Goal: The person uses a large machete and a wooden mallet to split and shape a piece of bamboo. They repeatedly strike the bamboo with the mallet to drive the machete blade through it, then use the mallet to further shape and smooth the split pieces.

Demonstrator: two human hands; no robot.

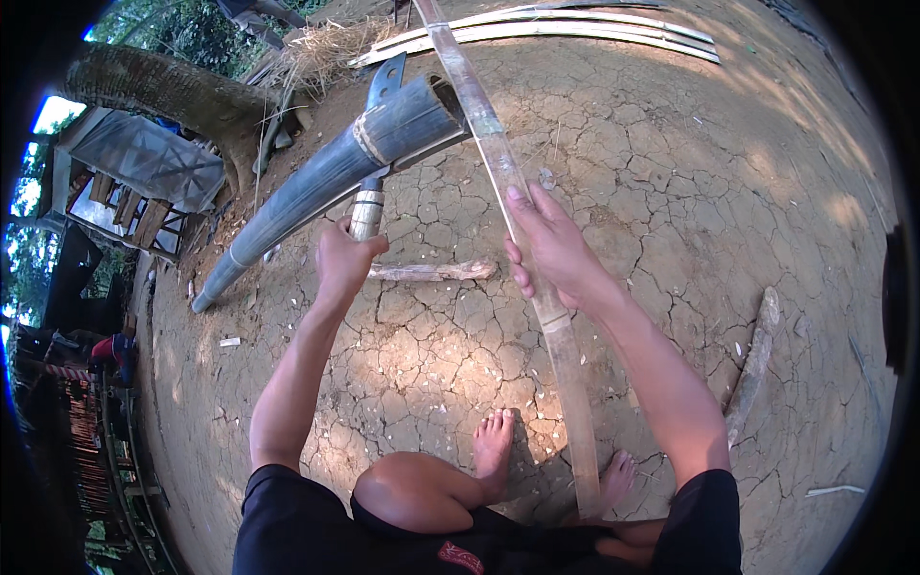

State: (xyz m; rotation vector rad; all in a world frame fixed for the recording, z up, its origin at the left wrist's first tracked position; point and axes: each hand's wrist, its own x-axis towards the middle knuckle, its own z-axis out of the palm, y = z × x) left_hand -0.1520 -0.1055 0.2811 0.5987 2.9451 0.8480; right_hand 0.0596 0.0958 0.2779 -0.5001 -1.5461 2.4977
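Observation:
My left hand (347,257) is closed around the pale handle (366,213) of a machete. Its bluish blade (387,80) shows again beyond a thick dark bamboo pole (321,177), which hides the blade's middle. Whether the blade touches the pole I cannot tell. In my right hand (556,247) is a long, flat bamboo strip (573,402), gripped near its middle with the thumb along its face. The strip slants from the top of the view down to my feet, its upper part passing beside the pole's open end.
A short stick (431,272) lies on the cracked earth beyond my left hand, and a thicker branch (754,359) at the right. Pale bamboo strips (546,29) lie at the far side. A tree trunk (163,91) and a covered wooden rack (144,168) stand at the left.

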